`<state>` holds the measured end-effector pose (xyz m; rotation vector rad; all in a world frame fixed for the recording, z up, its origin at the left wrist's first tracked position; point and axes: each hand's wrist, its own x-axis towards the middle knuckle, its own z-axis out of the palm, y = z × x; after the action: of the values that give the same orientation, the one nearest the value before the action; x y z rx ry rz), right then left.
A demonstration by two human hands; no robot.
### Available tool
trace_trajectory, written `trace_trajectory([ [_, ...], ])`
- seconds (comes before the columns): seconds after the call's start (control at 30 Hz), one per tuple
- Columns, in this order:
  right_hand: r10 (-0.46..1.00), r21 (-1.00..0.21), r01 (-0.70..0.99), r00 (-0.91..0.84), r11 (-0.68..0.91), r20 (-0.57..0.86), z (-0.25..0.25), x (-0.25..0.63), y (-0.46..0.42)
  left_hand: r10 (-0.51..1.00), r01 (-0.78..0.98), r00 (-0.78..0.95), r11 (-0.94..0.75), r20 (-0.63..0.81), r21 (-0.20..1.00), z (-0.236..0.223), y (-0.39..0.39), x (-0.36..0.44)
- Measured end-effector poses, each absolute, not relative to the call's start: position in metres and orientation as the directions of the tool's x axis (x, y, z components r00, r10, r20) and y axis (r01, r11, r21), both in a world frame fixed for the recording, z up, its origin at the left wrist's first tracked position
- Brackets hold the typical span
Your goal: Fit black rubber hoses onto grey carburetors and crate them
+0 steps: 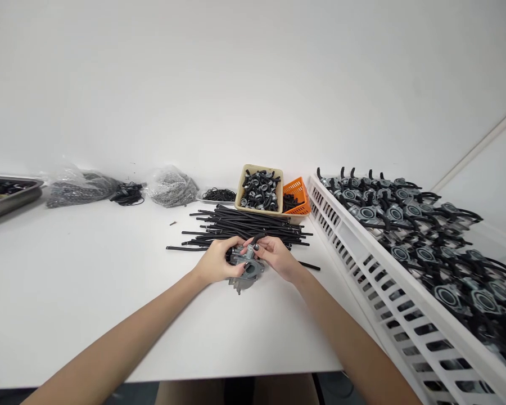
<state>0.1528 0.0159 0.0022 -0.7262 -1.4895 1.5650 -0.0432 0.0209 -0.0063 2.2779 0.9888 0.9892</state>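
Observation:
A grey metal carburetor (pixel 252 271) is held above the white table, its round bore turned towards me. My left hand (pixel 220 261) wraps round its left side, thumb on the body near the bore. At the carburetor's top, my right hand (pixel 274 254) has its fingers closed round a short black rubber cap or boot (pixel 258 238) that tops the metal piece there. Whether this black part is fully seated cannot be made out. Just behind both hands lies a loose pile of black rubber hoses (pixel 240 225).
On the right, a white slotted crate (pixel 375 261) holds several carburetors (pixel 396 214). Along the wall stand a cream bin of capped parts (pixel 238 194), an orange basket (pixel 304 197), bagged small parts (pixel 172 187), another bag (pixel 80 188), black cords (pixel 127 193) and a metal tray (pixel 12 208).

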Motion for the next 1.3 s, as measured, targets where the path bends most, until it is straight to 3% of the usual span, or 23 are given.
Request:
trace_trajectory([
  [0.17, 0.926, -0.988, -0.149, -0.365, 0.039, 0.092, 0.002, 0.145, 0.013, 0.782, 0.423, 0.462, -0.608, 0.418, 0.671, -0.007, 0.020, -0.042],
  [0.37, 0.863, -0.983, -0.171, -0.485, 0.067, 0.143, 0.000, 0.153, 0.016, 0.774, 0.450, 0.470, -0.624, 0.425, 0.638, -0.005, 0.021, -0.042],
  [0.5, 0.871, -0.985, -0.123, -0.463, 0.124, 0.168, 0.002, 0.151, 0.015, 0.767, 0.407, 0.480, -0.625, 0.426, 0.666, -0.006, 0.021, -0.042],
  [0.77, 0.892, -0.989, -0.133, -0.436, 0.072, 0.123, 0.002, 0.148, 0.013, 0.777, 0.430, 0.461, -0.619, 0.429, 0.657, -0.010, 0.022, -0.043],
  [1.0, 0.913, -0.963, -0.165, -0.317, 0.212, 0.255, 0.006, 0.153, 0.017, 0.754, 0.399, 0.503, -0.636, 0.423, 0.661, -0.011, 0.025, -0.043],
  [1.13, 0.864, -0.945, -0.150, -0.384, 0.291, 0.327, 0.007, 0.156, 0.018, 0.723, 0.334, 0.546, -0.651, 0.424, 0.681, -0.008, 0.024, -0.044],
  [1.3, 0.842, -0.945, -0.179, -0.431, 0.273, 0.325, 0.002, 0.160, 0.021, 0.710, 0.307, 0.569, -0.651, 0.415, 0.694, -0.008, 0.025, -0.045],
])
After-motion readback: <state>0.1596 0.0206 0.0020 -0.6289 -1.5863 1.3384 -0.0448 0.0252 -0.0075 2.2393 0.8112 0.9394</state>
